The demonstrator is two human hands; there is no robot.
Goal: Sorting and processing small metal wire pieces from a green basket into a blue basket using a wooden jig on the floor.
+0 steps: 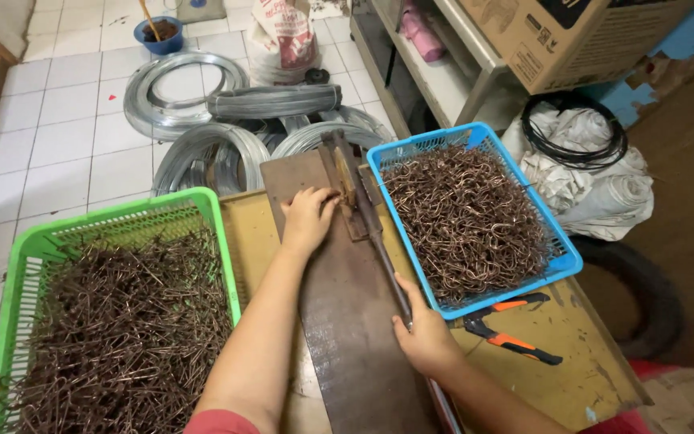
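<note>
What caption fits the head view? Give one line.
Left hand steadies wire at a bending jig; right hand grips its lever, between two baskets of bent wire.
</note>
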